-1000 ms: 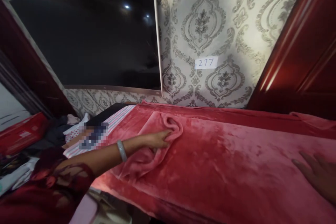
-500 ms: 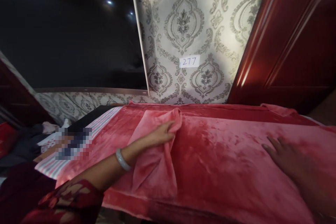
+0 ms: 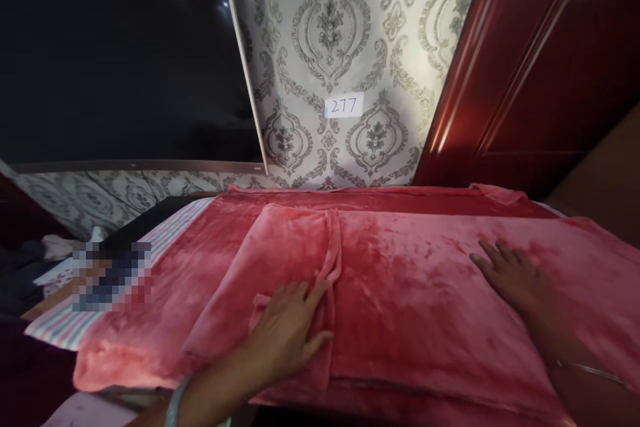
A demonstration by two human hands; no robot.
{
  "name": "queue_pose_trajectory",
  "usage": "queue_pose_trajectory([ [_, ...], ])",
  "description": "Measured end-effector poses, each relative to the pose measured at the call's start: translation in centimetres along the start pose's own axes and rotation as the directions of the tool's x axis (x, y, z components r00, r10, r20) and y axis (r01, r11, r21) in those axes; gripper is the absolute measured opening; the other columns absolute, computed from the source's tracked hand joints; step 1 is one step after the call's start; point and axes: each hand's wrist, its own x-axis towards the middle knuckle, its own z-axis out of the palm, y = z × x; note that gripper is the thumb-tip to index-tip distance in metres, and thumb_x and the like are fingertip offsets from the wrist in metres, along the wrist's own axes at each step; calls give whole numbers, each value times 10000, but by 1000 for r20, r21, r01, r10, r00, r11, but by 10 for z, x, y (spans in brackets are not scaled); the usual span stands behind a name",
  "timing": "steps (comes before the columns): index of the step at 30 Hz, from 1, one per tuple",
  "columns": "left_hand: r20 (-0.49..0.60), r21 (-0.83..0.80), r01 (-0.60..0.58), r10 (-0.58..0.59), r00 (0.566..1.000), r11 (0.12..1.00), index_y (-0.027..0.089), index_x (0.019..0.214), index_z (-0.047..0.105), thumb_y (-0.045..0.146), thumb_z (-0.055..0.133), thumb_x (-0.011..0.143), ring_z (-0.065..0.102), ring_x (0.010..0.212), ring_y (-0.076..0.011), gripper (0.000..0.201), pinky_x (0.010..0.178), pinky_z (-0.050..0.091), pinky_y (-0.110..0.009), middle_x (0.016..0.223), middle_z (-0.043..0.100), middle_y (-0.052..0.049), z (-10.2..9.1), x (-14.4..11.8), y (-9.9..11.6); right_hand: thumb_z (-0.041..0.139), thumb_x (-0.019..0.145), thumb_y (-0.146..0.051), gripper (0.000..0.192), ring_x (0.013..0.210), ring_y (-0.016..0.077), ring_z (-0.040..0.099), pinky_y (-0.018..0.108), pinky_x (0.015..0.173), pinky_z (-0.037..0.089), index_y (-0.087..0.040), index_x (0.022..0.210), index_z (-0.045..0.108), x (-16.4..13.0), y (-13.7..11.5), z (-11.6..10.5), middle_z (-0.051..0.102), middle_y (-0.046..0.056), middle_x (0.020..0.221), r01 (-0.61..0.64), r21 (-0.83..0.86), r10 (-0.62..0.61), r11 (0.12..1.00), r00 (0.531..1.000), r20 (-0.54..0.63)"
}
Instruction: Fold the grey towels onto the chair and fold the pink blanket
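Note:
A red-pink plush blanket lies spread over the table, its left part folded over into a pink flap. My left hand rests on this flap near its edge, fingers apart and palm down, with a pale bangle at the wrist. Flat on the right part of the blanket lies my right hand, fingers spread, a thin bracelet on its wrist. Beneath the blanket a striped cloth shows along the left side.
Behind stands a wall with patterned paper and a label reading 277. A large dark screen hangs at the left, and a dark red wooden door is at the right. A pixelated patch covers something at the left edge of the table.
My left hand has let go of the flap's upper edge and moved down toward me. The flap now lies flatter. My right hand stays flat on the blanket.

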Motion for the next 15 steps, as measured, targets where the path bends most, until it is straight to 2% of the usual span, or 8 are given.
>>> queue_pose_trajectory([
  [2, -67, 116, 72, -65, 996, 991, 398, 1450, 529, 507, 680, 790, 504, 1311, -437, 686, 1137, 337, -618, 1402, 588, -159, -2, -11, -12, 200, 998, -591, 736, 1500, 401, 304, 649, 1134, 311, -189, 1560, 454, 3, 1, 1, 328, 162, 1644, -18, -1, 18, 1000, 1000, -18],
  [4, -89, 153, 124, -111, 990, 980, 326, 1308, 643, 464, 647, 804, 564, 1236, -438, 523, 1072, 400, -609, 1311, 643, -185, -7, -16, -26, 311, 985, -559, 668, 1475, 418, 345, 680, 1123, 335, -194, 1508, 512, 8, 3, 6, 393, 174, 1605, -38, -5, 37, 999, 997, -73],
  [6, -74, 155, 133, -123, 990, 979, 307, 1143, 697, 427, 596, 839, 644, 1097, -391, 342, 973, 481, -546, 1131, 708, -164, -10, -20, -34, 369, 975, -523, 608, 1459, 413, 372, 669, 1127, 355, -189, 1443, 568, 13, 0, 11, 457, 179, 1556, -7, 23, 11, 1000, 984, -176],
  [8, -55, 145, 83, -76, 996, 986, 312, 1062, 691, 404, 504, 914, 684, 961, -316, 256, 882, 526, -466, 1004, 720, -111, -6, -24, -31, 406, 958, -462, 539, 1443, 382, 407, 616, 1151, 364, -179, 1360, 626, 15, -14, 15, 519, 178, 1497, 102, 100, -68, 990, 953, -296],
  [10, -48, 153, -15, 23, 999, 988, 296, 1129, 664, 354, 455, 960, 691, 949, -272, 275, 862, 544, -416, 1044, 721, -84, 7, -30, -22, 458, 917, -407, 475, 1361, 345, 511, 548, 1132, 418, -180, 1271, 677, 15, -42, 17, 596, 175, 1411, 287, 224, -191, 931, 908, -372],
  [12, -41, 193, -119, 129, 991, 974, 271, 1292, 606, 315, 515, 945, 680, 1053, -280, 361, 917, 550, -418, 1183, 707, -101, 24, -37, -14, 515, 869, -374, 432, 1152, 309, 653, 481, 1009, 531, -188, 1208, 708, 12, -81, 16, 683, 161, 1274, 438, 387, -308, 811, 883, -355],
  [13, -46, 223, -156, 171, 984, 962, 265, 1385, 554, 311, 563, 924, 657, 1132, -300, 463, 963, 542, -437, 1274, 680, -121, 33, -39, -12, 531, 857, -358, 421, 1004, 279, 699, 441, 911, 575, -194, 1200, 712, 9, -103, 15, 724, 141, 1175, 457, 474, -347, 753, 887, -304],
  [15, -54, 281, -194, 218, 974, 940, 275, 1518, 439, 336, 653, 875, 599, 1242, -341, 680, 1029, 520, -480, 1402, 610, -152, 48, -42, -10, 550, 850, -316, 410, 799, 224, 704, 362, 766, 590, -181, 1203, 708, 2, -150, 13, 753, 88, 942, 403, 624, -389, 669, 906, -168],
])
